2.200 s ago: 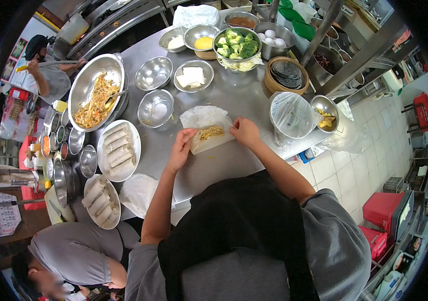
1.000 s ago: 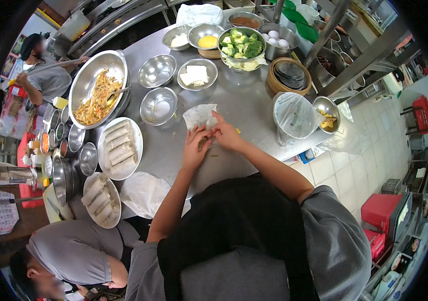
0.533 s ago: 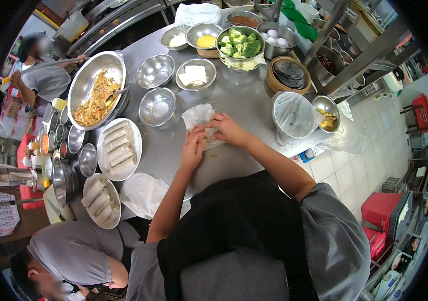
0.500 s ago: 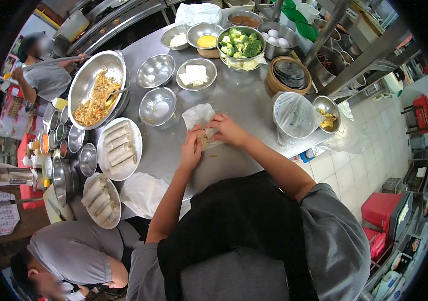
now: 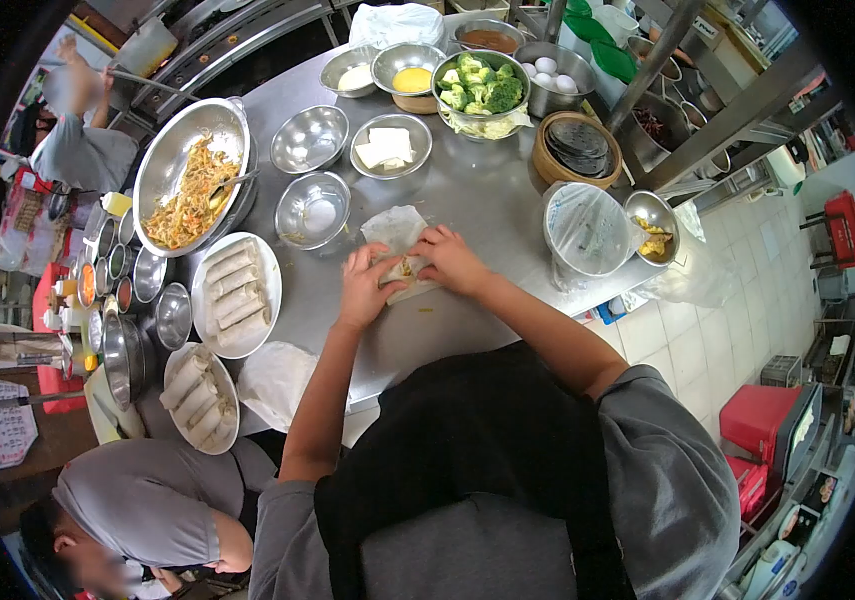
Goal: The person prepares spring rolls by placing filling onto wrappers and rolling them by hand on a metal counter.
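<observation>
A spring roll wrapper (image 5: 394, 226) lies on the steel table, its far part flat and its near part folded up around a bit of shredded filling. At its left side, my left hand (image 5: 365, 287) pinches the folded part between thumb and fingers. My right hand (image 5: 450, 263) grips the right side of the same fold, fingers curled over it. Filling shows in the gap between the two thumbs. To the left, finished-looking rolls lie in rows on an oval white plate (image 5: 269, 335) and on a second oval plate (image 5: 234, 432). A stack of round wrappers (image 5: 282, 385) sits beside my left forearm.
A large steel bowl (image 5: 152, 165) holds shredded filling and a spoon. Steel bowls with tofu (image 5: 384, 148), broccoli (image 5: 482, 85) and eggs (image 5: 545, 75) stand at the back. One co-worker (image 5: 147, 500) bends at lower left; another (image 5: 87, 150) stands at upper left.
My left hand has shifted left and spread its fingers more around the fold, and more filling shows between the hands. The upper-left co-worker has raised an arm.
</observation>
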Motion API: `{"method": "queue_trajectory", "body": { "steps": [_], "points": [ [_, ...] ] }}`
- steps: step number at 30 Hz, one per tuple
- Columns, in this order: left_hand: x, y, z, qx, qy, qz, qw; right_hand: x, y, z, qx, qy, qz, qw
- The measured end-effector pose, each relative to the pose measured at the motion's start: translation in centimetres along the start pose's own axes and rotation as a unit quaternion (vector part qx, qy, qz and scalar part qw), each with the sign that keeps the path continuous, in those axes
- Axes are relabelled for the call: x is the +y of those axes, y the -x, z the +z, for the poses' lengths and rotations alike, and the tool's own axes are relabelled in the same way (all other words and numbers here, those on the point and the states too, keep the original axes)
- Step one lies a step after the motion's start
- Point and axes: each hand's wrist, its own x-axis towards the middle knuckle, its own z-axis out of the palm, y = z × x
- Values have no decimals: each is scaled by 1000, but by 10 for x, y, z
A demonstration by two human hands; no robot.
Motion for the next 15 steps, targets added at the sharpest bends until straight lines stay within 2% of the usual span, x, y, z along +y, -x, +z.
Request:
{"method": "queue_trajectory", "body": {
  "steps": [4, 7, 10, 13, 15],
  "points": [
    [-1, 2, 7, -11, 40, -17, 999, 3, 0, 4, 14, -21, -16, 1000],
    [-1, 0, 11, -18, 172, -112, 978, 2, 1, 5, 47, -54, -12, 997],
    [5, 4, -1, -47, 104, -43, 993, -4, 4, -1, 43, -48, -12, 998],
    [4, 14, -1, -96, 94, -32, 990, 1, 10, -1, 5, -22, -42, 999],
    [3, 17, 2, -81, 80, -7, 993, 5, 14, 0, -9, -11, -70, 997]
  ]
}}
